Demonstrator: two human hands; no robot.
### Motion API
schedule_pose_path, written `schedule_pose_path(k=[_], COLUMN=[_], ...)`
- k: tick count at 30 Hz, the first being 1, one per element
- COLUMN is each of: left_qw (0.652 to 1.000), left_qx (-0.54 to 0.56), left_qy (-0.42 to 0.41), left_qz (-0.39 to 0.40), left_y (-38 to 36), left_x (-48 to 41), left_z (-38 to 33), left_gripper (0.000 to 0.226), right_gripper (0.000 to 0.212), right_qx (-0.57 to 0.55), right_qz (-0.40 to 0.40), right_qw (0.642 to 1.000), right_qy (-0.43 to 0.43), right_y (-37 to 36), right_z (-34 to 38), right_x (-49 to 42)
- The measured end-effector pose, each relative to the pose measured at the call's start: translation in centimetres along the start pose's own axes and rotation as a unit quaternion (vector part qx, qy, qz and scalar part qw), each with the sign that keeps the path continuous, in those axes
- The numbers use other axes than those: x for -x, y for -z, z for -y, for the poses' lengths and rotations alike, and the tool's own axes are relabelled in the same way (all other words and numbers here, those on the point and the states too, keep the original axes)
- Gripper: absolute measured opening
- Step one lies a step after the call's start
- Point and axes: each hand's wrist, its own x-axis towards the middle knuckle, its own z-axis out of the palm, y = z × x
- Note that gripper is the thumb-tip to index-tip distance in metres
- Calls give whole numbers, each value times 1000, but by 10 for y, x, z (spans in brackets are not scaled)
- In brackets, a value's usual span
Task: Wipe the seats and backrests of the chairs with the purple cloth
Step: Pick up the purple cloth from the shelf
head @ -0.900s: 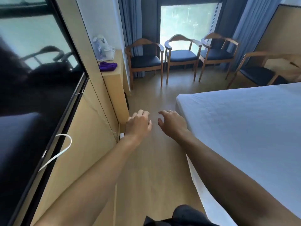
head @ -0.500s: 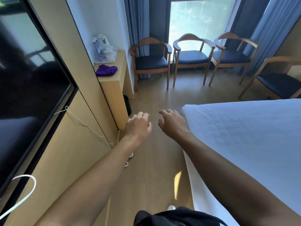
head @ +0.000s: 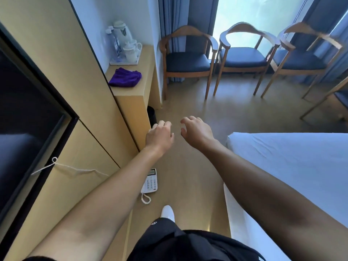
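Head view: I hold both arms out ahead above the floor [head: 190,166], between the wall unit and the bed [head: 293,166]. My left hand [head: 160,135] and right hand [head: 195,131] carry nothing; the fingers are loosely curled and touch nothing.

The purple cloth [head: 125,77] lies bunched on the worktop [head: 146,76] at the left, well ahead of my left hand. It was probably left there within reach of the seating, and I judge it must be picked up before any wiping starts.

Just behind it, a white tray [head: 131,63] keeps the tea things together: a kettle [head: 122,32], lidded cups [head: 131,50] and what may be water bottles, though the blur leaves that uncertain.

Three chairs [head: 243,57] stand in a row before the window, their seats bare. A fourth chair [head: 340,95] is cut off at the right edge.

A telephone [head: 150,182] lies on the floor beneath my left forearm.
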Motion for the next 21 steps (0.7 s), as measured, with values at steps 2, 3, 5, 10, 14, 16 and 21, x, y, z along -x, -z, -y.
schedule_pose_path(k=[2,3,5,10,14,16,21], left_qw=[1000,1000,1000,1000,1000,999,999], left_qx=[5,5,1,9,17,20,22], left_qy=[10,13,12,5,6,6,24], left_qz=[5,11,17,20,20,27,18], left_y=[1,3,7,9,-4,-13,-24], left_x=[-34,-51,-84,-157,-212,-239,-316], left_z=[22,32,49,75,85,89,101], left_gripper=[31,30,28,28,27,27,30], right_gripper=[32,32,33,32,31,31,32], right_qx=[1,3,5,6,2,0,4], right_qz=[8,11,13,20,25,32,39], right_qw=[1000,1000,1000,1000,1000,999,999], right_qy=[0,-1,-3,-13,-19,-24,-5], right_y=[-3,-3,-4,-6,-12,-16,-24], right_z=[6,8,13,16,6,-2,-25], right_x=[-36,-54,-87,-160,-214,-241,-326])
